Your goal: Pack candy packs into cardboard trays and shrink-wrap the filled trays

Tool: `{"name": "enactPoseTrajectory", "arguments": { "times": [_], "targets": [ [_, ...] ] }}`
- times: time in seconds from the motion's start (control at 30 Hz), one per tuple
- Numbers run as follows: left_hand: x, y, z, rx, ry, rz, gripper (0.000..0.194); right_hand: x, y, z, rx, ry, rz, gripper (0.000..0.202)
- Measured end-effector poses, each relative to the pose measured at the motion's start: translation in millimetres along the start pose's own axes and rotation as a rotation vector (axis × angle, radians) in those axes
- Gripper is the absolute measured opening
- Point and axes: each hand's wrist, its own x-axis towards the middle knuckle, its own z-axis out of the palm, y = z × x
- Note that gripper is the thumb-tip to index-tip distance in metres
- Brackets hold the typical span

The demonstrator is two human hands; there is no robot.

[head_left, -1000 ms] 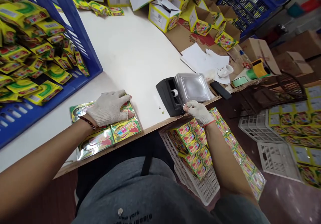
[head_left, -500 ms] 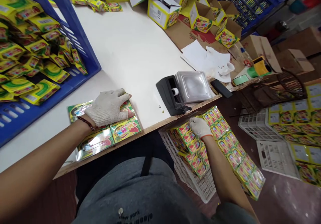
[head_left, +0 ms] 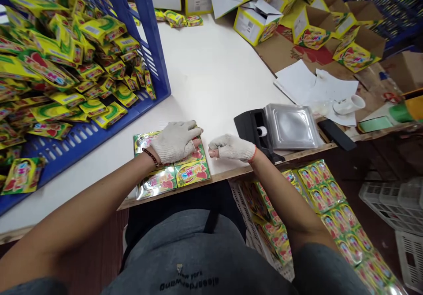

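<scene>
My left hand (head_left: 176,141), in a white knit glove with bare fingertips, lies flat and open on a clear-wrapped pack of small yellow-and-green fruit-print boxes (head_left: 192,173). The pack rests at the front edge of the white table (head_left: 211,75), its upper middle covered by the hand. Just right of the pack, my right hand (head_left: 233,149), gloved the same way, is closed with its thumb against the curled fingers. Whatever may be in that pinch is hidden. Close behind its wrist stands a black tape dispenser (head_left: 254,130) with a white roll.
A blue crate (head_left: 158,53) full of small yellow boxes stands at left. Clear plastic trays (head_left: 292,127) sit beside the dispenser. Open yellow cartons (head_left: 257,24) line the back. Below the table edge at right are wrapped packs (head_left: 333,207) and a white crate (head_left: 238,193).
My right hand has come up from the packs in the low crate to the tabletop beside the left hand. My left hand stays on the pack. The view has shifted left.
</scene>
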Motion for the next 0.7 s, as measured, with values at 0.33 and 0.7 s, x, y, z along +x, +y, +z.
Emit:
{"name": "enactPoseTrajectory", "arguments": {
  "times": [0.33, 0.7],
  "targets": [
    [-0.1, 4.1, 0.9, 0.021, -0.021, -0.041, 0.057, 32.4, 49.4, 16.6, 0.135, -0.044, 0.272, 0.034],
    [-64.4, -1.0, 9.9, 0.014, 0.099, -0.193, 0.066, -19.7, 40.3, 101.8, -0.549, 0.578, -0.303, 0.057]
  ]
}}
